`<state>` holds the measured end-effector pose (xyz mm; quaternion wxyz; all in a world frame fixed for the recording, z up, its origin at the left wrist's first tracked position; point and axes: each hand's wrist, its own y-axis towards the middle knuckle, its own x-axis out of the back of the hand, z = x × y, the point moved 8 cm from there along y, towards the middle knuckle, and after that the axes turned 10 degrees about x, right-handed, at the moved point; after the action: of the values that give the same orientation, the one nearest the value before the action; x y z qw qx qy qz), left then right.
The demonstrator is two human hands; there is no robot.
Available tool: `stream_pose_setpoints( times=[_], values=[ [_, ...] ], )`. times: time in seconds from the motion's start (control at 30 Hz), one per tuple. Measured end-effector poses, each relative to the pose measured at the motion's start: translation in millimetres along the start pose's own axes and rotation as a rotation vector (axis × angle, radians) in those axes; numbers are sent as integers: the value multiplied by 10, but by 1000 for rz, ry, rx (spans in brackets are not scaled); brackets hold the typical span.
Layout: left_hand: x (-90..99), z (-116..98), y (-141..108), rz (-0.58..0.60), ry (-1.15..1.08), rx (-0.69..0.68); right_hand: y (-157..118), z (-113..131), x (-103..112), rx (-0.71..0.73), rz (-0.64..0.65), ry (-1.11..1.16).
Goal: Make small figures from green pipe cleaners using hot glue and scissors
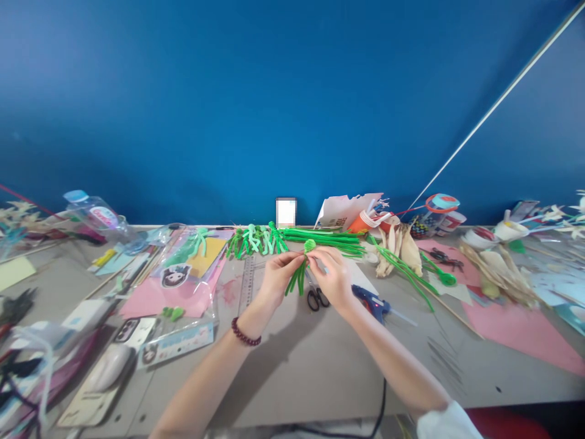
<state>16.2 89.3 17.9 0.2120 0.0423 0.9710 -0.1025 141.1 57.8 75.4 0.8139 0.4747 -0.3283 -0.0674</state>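
Observation:
Both my hands meet over the middle of the table around a small figure of green pipe cleaners [296, 279], with a light green coiled head on top and several loose ends hanging down. My left hand [280, 277] pinches it from the left, a dark red bead bracelet [245, 332] on the wrist. Fingertips of my right hand [333, 275] close on its upper part from the right. Just below lie black-handled scissors [318, 299]. A blue glue gun [372, 303] rests beside my right wrist. Behind my hands is a bundle of long green pipe cleaners [324, 239].
Several finished-looking green twisted pieces [256, 239] stand along the wall. To the left are a plastic bottle [98, 213], pink paper [150, 296] and a computer mouse [109, 367]. Orange paper cups [364, 221], dried husks [409, 250] and a green coiled piece [446, 278] lie right.

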Motion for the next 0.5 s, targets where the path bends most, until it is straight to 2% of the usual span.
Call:
stream_pose_setpoints(
  times=[0.13, 0.3, 0.5],
  values=[
    [3, 1, -2, 6, -26, 3, 9, 13, 9, 0, -3, 20],
    [-48, 13, -12, 71, -75, 52, 46, -3, 48, -55, -17, 89],
    [-10, 54, 42, 44, -32, 25, 27, -48, 9, -112, 5, 147]
  ],
)
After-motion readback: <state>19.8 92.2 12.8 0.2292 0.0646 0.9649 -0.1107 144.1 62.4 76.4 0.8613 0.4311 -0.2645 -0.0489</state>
